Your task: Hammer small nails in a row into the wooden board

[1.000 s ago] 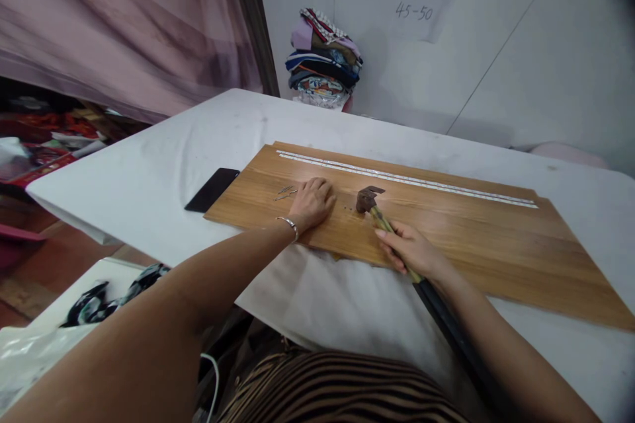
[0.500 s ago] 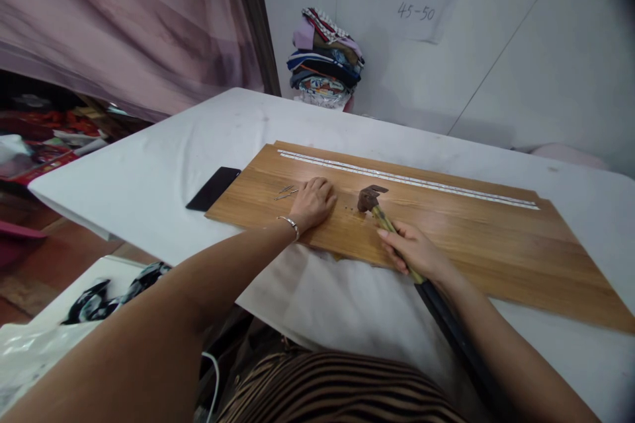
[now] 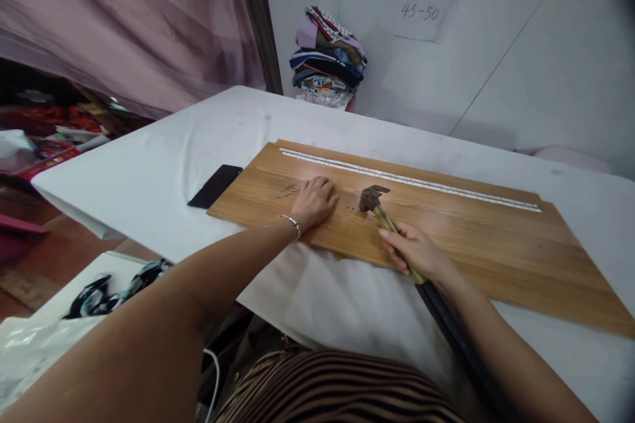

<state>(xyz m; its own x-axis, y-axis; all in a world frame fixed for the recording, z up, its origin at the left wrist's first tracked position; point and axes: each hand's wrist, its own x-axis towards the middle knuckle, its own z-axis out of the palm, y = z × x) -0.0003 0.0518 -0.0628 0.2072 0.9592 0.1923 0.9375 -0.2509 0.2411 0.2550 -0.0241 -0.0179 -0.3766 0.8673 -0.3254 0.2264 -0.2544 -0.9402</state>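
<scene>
a long brown wooden plank (image 3: 446, 238) with a pale strip along its far edge is laid flat across the white-covered desk (image 3: 163, 165). the left hand (image 3: 313, 201) is pressed palm-down on the plank, fingers loosely curled together, nothing seen clamped in its grip. a few thin loose metal nails (image 3: 286, 192) lie on the plank just left of that hand. the right hand (image 3: 414, 250) has its grip closed around the handle of a rusty-headed claw hammer with a yellowish shaft and black lower grip (image 3: 391, 225).

location of hammer: head (image 3: 371, 198) low over or resting on the plank, right of the left hand, near some small dark marks in the wood; contact cannot be told. the shaft is held close to the head, and the black end runs back along the forearm.

appearance: head dark brown and pitted, claw pointing to the far right, shaft worn.

risks, judged: the left-hand fingers are near the hammer head, so a skewed stroke could catch them. the high hold gives little swing and could let the head glance off. the loose nails could be jolted off the plank. the black phone (image 3: 215, 186) lies on the desk at the plank's left end and could be knocked if the plank shifts.
</scene>
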